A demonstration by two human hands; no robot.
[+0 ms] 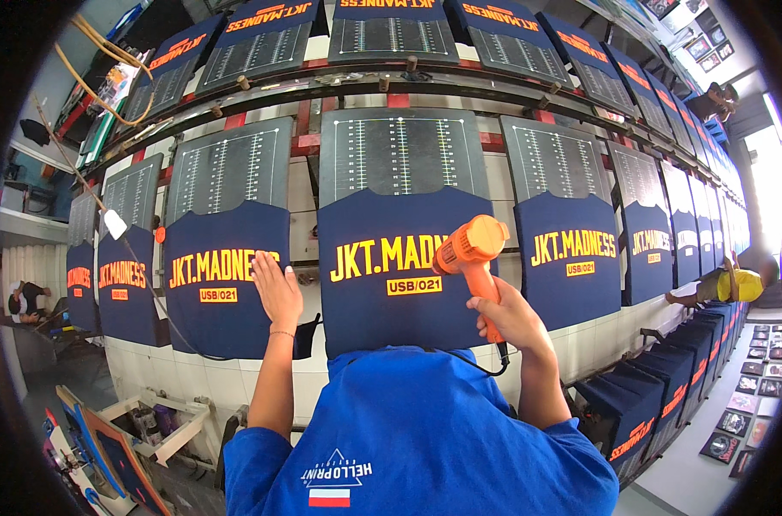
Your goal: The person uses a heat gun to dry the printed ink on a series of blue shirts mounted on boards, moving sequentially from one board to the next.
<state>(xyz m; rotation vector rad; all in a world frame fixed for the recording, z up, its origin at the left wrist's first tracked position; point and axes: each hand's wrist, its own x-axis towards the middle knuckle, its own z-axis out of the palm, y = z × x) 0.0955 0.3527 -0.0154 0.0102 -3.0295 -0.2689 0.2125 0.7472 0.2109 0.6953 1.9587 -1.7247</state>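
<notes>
An orange heat gun (473,244) is held by its handle in my right hand (513,320), fingers wrapped round it. Its nozzle covers the right end of the yellow-orange lettering on the navy shirt (348,318) in front of me. That shirt is stretched over a dark board with ruled scales (400,155). My left hand (279,291) is open, fingers extended over the right end of the lettering on the neighbouring navy shirt (189,318). Whether the palm touches the fabric I cannot tell. A black cord (504,357) trails from the gun's handle.
Boards with matching shirts line both sides, such as one on the right (567,284). Beyond a rail (408,83) runs another row. A white fitting on a cable (114,224) hangs at left. A person in yellow (739,284) is at far right; framed screens (120,456) stand lower left.
</notes>
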